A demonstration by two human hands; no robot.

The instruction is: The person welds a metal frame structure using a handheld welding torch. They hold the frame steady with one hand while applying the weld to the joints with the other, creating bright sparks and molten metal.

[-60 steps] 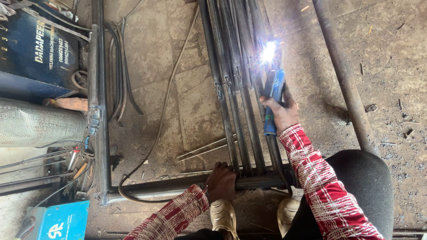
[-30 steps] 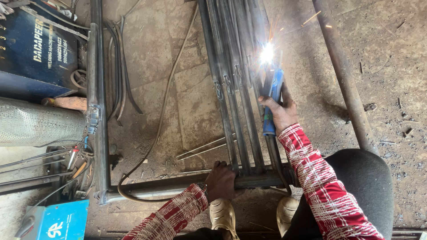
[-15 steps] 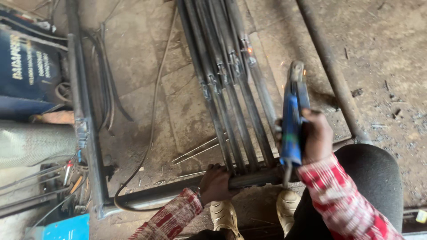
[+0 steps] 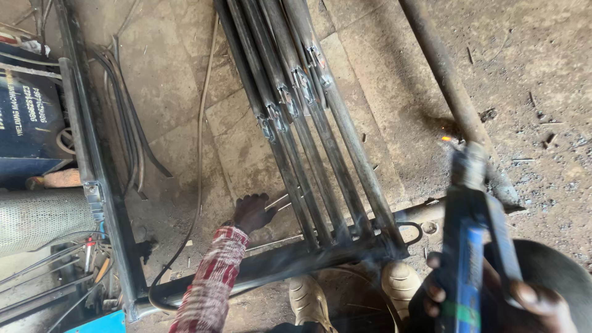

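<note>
1. Right hand (image 4: 493,296) seen at the lower right of the frame, fingers (image 4: 435,290) wrapped tight around the blue-handled electrode holder (image 4: 472,240).
2. Holder raised close to the camera, blurred, its dark head pointing toward the upper part of the frame, with a small orange glow just beside its tip.
3. Left hand (image 4: 251,211) placed lower centre-left, in a red checked sleeve (image 4: 209,283), reaching down to thin metal rods (image 4: 277,200) lying on the stone floor (image 4: 179,80); fingers curled at the rods, grip on them not clear enough to tell.
4. Bundle of dark steel bars (image 4: 308,129) laid slantwise from the top centre down to a cross bar (image 4: 277,262) at the lower middle, with small welded tabs partway along.
5. Thin smoke noted above the joint where bars met cross bar.
6. Two dusty shoes (image 4: 308,296) set at the bottom centre, just beside the cross bar.
7. Rusty round pipe (image 4: 444,80) stretched from the top right down toward the holder.
8. Blue welding machine (image 4: 28,117) parked at the left edge, cables (image 4: 197,166) trailing across the floor beside an upright frame member (image 4: 92,148).
</note>
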